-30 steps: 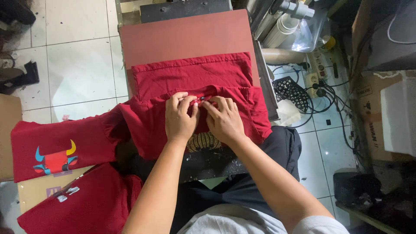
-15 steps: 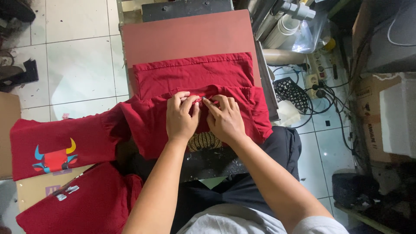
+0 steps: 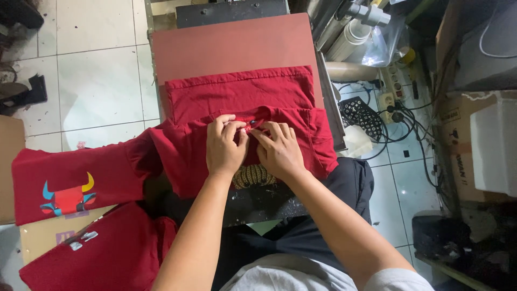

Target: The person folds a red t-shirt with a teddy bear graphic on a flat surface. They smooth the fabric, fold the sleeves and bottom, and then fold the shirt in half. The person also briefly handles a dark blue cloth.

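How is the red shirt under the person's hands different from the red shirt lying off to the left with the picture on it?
The shirt under the hands lies on the flat reddish board, bunched at its near edge where the left hand and right hand pinch it; the printed shirt lies lower, untouched. The first shows plain red cloth; the other shows a horned bull's-head design in red, blue and yellow. Both are the same deep red.

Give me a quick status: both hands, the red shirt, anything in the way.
Left hand and right hand both pinching the collar area of the red shirt. Shirt spread flat on the press platen. Nothing over it; printed red shirt lies apart, left.
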